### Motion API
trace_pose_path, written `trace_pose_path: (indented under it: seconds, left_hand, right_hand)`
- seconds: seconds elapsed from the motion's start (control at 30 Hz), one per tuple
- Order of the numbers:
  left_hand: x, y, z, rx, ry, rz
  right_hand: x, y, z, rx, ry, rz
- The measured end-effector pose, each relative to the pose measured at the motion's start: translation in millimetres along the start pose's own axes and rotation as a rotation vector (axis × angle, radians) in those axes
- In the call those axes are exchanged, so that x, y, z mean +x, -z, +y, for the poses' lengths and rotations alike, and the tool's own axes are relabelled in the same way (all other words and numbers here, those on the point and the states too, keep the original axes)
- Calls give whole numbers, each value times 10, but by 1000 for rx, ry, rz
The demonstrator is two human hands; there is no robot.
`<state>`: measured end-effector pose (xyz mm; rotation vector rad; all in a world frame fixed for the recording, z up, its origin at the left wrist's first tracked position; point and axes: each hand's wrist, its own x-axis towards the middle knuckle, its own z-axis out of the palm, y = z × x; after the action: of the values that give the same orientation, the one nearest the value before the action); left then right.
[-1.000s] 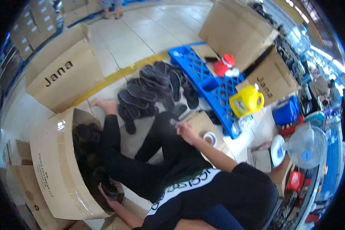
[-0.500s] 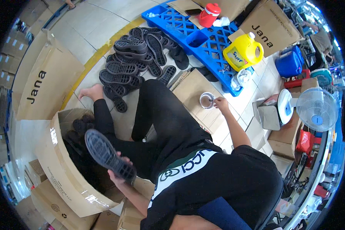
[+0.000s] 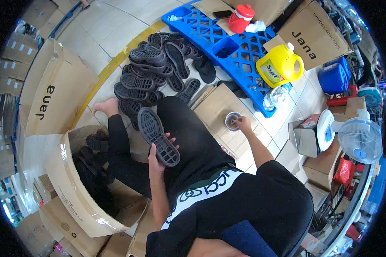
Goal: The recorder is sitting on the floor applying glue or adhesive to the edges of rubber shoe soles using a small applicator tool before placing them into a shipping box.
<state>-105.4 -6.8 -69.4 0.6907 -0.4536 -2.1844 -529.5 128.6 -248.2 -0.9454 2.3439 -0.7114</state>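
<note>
My left hand (image 3: 156, 162) grips a black shoe sole (image 3: 153, 129) by its edges near one end. Its gridded, hollow side faces up, and it is held over my bent leg. At my right, my right hand (image 3: 245, 124) is closed in a pinch at the rim of a small pale cup (image 3: 228, 123) with brownish contents. What the pinched fingers hold is too small to make out. The cup stands on a flat stack of cardboard (image 3: 216, 103). Beyond my knee lies a heap of similar black soles (image 3: 135, 81).
At my left stands an open carton (image 3: 90, 218) with dark footwear pieces inside. A blue plastic pallet (image 3: 244, 60) bears a yellow jug (image 3: 280, 66), a red jug (image 3: 242, 19) and a phone (image 3: 222, 14). A white fan (image 3: 359, 139) stands at the right.
My left hand has brought the sole from over the open carton rightward to above my leg. My right hand has shifted closer over the cup, its fingers now at the opening.
</note>
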Motion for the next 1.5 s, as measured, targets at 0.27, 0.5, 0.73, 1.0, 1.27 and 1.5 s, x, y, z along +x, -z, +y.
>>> trace_pose_path:
  seconds: [0.27,0.5,0.73,1.0,1.27,1.5]
  left_hand:
    - [83,129,56,-65,-24,21]
    - [89,147,59,-20,-6,-18]
    - [25,73,129,-106,-26,-37]
    - [-65,64,180,-75,-65,-52]
    - [-56,106,144,-95,-53,-110]
    - [-95,72,177,-108,-61,-111]
  right_hand:
    - [-11,275,-49,-112,101,23]
    - [-125,539,164,-242,-23,5]
    - [-151,551,269,-30,-41,75]
    - [-185,549,303,-89,-72,100]
    - [-174,474,573,-9,-148,85]
    - [-122,386,710,-92,-103,142]
